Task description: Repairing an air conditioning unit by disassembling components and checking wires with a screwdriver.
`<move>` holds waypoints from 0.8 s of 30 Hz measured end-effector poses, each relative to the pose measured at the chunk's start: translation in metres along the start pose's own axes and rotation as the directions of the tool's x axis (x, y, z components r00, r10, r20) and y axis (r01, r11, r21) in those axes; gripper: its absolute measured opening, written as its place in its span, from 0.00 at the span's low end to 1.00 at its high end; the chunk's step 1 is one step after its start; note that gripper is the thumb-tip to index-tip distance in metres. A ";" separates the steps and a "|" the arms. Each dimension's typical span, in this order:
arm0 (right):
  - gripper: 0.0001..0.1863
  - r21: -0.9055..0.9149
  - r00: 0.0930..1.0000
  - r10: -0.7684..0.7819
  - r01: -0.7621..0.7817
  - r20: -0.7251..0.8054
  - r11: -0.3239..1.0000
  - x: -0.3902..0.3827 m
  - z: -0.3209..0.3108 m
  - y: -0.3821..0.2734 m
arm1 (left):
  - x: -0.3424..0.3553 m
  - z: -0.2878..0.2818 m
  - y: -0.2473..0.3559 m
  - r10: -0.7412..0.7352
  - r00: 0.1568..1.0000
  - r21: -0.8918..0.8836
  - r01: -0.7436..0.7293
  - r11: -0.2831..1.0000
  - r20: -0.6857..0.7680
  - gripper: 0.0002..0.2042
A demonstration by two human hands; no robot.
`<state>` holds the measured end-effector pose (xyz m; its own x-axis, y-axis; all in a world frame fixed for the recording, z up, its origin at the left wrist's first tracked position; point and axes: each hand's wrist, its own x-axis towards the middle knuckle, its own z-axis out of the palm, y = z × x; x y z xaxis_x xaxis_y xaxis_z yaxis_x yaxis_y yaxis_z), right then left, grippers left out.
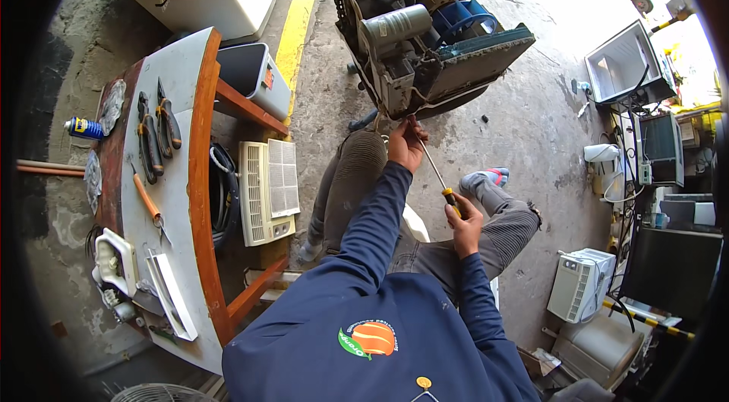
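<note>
Fingers of a right hand (466, 227) clamp a screwdriver (449, 197); the left hand (406, 147), finger grip unclear, meets an opened appliance (459, 68).

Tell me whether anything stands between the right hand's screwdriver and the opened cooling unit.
Only the left hand: it is at the far end of the screwdriver, by the near edge of the opened cooling unit, and hides the tip. Nothing else visible stands between.

White-topped table (182, 189) w/ orange-brown wooden edge (200, 144) stands L, w/ blk-&-orange long-nosed pliers (162, 107) + orange-handled pointed tool (146, 195) on top. Grey plastic bin (279, 92) & cream slatted plastic panel (254, 208) nr its R side; boxy white AC unit (582, 285) far R.
</note>
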<state>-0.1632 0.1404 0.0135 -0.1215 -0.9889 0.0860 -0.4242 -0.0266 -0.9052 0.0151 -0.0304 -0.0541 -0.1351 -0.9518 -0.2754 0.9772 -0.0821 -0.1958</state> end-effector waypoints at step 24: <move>0.21 0.365 0.923 0.355 -0.386 0.150 0.848 0.016 -0.017 -0.028 | -0.005 -0.012 0.013 0.010 1.000 0.108 -0.009 0.994 -0.014 0.11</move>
<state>-0.1683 0.1276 0.0473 -0.1286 -0.9438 -0.3045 0.0146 0.3053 -0.9522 0.0261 -0.0235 -0.0668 -0.1273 -0.9483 -0.2909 0.9903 -0.1052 -0.0904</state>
